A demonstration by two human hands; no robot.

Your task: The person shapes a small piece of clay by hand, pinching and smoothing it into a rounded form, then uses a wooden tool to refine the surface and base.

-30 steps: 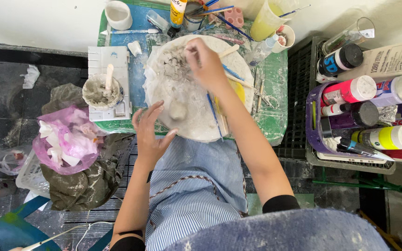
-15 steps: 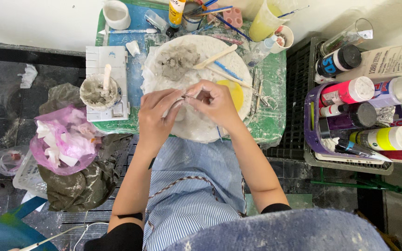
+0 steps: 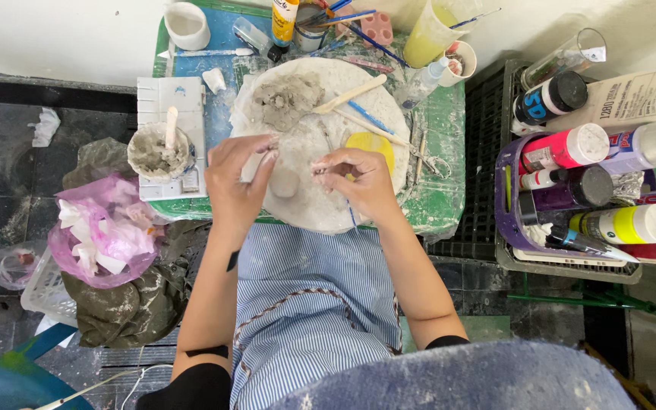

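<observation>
Nearest the camera, at six o'clock: striped blue apron (image 3: 313, 319) over the lap, both forearms reaching up toward twelve.

Left hand (image 3: 238, 178), at about nine o'clock of the round work board (image 3: 320, 212): fingers curled, tips drawn together; a small pale bit seems pinched at the tips, but it is too small to tell for sure. Right hand (image 3: 358, 182), at about five o'clock of the board: thumb and forefinger pinched together on a thin pale strip of clay (image 3: 324, 165), other fingers bent loosely.

Between the hands, just below board centre, sits a small smooth clay disc (image 3: 285, 182), lying flat, touched by neither hand. Judgement: the strip is wet, soft and light, likely to tear or smear; best held lightly at its end with fingertips, supported from below. The disc likely dents easily; lift by the rim.

Farther, at eleven o'clock of the board: grey clay lump (image 3: 286, 99), rough and damp-looking. At one to two o'clock: wooden modelling sticks (image 3: 351, 95) and a blue-handled brush (image 3: 366, 115), beside a yellow disc (image 3: 372, 146).

At nine o'clock off the board: cup of grey slurry (image 3: 159, 152) with a stick upright, on a white tray (image 3: 170, 106). At twelve, table's far edge: white cup (image 3: 186, 24), yellow-green beaker (image 3: 430, 34). At three o'clock: crate of paint bottles (image 3: 571, 190). At eight: pink plastic bag (image 3: 104, 231).
</observation>
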